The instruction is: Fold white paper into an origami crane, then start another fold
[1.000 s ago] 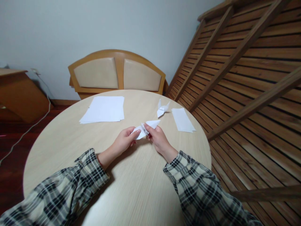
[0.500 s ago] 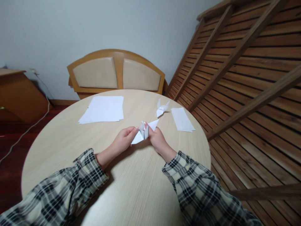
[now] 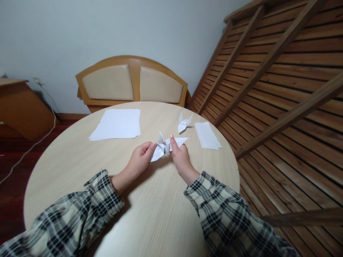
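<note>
Between my two hands is a white origami crane (image 3: 163, 148), held just above the round table (image 3: 158, 200). My left hand (image 3: 142, 157) pinches its left wing, thumb on top. With the thumb laid over the right wing, my right hand (image 3: 180, 157) grips the other side; the fingers underneath are mostly hidden. A thin folded point sticks up near my left thumb, and the right wing spreads out beyond my right thumb. Farther back on the table stands a second folded paper crane (image 3: 184, 123), its two points upward.
A stack of white paper sheets (image 3: 116, 123) lies at the table's far left. Narrower paper pieces (image 3: 207, 135) rest near the right edge. Beyond the table is a padded headboard (image 3: 107, 84); a slatted wooden panel (image 3: 281, 89) leans along the right.
The crane's right wing has opened outward and flatter to the right. My right thumb has shifted right onto that wing, while my left hand keeps its pinch.
</note>
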`<state>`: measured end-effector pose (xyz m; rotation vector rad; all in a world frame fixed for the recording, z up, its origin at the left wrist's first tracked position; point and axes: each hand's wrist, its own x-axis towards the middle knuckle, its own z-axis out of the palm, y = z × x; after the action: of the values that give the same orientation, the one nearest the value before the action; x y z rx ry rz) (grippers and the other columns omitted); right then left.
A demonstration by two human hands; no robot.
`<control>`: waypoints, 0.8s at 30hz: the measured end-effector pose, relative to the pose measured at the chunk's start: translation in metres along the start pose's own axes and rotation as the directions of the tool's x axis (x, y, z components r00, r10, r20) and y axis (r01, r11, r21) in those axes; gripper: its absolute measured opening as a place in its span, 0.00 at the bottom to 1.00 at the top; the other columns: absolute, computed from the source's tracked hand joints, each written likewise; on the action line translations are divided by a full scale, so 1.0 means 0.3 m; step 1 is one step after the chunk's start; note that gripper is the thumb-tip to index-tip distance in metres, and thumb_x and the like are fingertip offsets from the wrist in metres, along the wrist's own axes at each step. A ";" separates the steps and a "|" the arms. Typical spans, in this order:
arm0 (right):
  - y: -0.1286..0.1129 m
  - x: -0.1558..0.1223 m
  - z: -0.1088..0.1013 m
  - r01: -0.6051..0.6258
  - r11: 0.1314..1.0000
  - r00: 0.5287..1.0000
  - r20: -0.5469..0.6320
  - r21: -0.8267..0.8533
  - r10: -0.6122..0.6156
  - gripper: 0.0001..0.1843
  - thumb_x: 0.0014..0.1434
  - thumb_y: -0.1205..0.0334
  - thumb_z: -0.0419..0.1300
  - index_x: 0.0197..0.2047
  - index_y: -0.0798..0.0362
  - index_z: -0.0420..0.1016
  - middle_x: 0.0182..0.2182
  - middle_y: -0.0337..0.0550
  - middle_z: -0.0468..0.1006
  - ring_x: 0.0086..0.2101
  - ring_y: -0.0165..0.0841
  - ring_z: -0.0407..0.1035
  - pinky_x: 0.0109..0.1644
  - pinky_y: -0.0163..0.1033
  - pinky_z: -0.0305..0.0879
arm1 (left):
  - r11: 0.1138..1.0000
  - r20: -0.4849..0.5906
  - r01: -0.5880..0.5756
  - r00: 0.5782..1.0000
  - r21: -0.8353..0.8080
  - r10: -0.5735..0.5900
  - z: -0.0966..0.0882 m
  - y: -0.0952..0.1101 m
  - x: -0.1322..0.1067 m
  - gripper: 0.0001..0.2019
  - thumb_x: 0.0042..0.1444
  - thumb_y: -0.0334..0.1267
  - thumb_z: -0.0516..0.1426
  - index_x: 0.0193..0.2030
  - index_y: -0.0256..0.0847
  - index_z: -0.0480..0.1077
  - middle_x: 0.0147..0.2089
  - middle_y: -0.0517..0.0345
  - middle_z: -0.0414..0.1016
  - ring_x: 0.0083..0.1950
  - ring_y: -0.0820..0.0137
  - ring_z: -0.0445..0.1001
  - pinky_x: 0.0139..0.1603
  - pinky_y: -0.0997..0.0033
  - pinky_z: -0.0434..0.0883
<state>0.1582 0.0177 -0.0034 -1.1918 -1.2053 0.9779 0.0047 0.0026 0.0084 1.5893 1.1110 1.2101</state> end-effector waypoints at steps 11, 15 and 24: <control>-0.013 0.008 -0.008 -0.008 1.000 0.999 0.048 0.013 0.008 0.26 0.57 0.36 0.55 0.23 0.51 0.66 0.20 0.38 0.68 0.23 0.30 0.62 0.28 0.37 0.55 | 0.997 0.188 0.049 0.981 -0.059 -0.037 -0.047 0.019 0.024 0.17 0.59 0.49 0.55 0.26 0.39 0.68 0.23 0.60 0.64 0.24 0.72 0.61 0.26 0.71 0.59; -0.021 0.008 -0.011 -0.016 1.000 0.991 0.133 0.006 0.015 0.26 0.56 0.36 0.56 0.23 0.51 0.65 0.19 0.37 0.66 0.22 0.29 0.59 0.27 0.36 0.54 | 0.997 0.277 0.061 0.960 -0.041 -0.048 -0.084 0.013 0.039 0.16 0.58 0.50 0.55 0.27 0.40 0.70 0.24 0.59 0.67 0.24 0.72 0.61 0.26 0.71 0.60; -0.005 0.016 -0.009 -0.026 1.000 0.990 0.140 -0.010 0.027 0.28 0.56 0.33 0.53 0.23 0.50 0.65 0.20 0.39 0.69 0.23 0.31 0.63 0.26 0.36 0.55 | 0.998 0.236 0.053 0.971 -0.027 -0.045 -0.082 0.016 0.037 0.16 0.59 0.49 0.55 0.27 0.40 0.70 0.24 0.59 0.67 0.24 0.71 0.62 0.25 0.71 0.60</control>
<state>0.1613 0.0216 -0.0010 -1.1633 -1.3078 1.0924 -0.0170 0.0144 0.0203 1.6235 0.9667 0.9734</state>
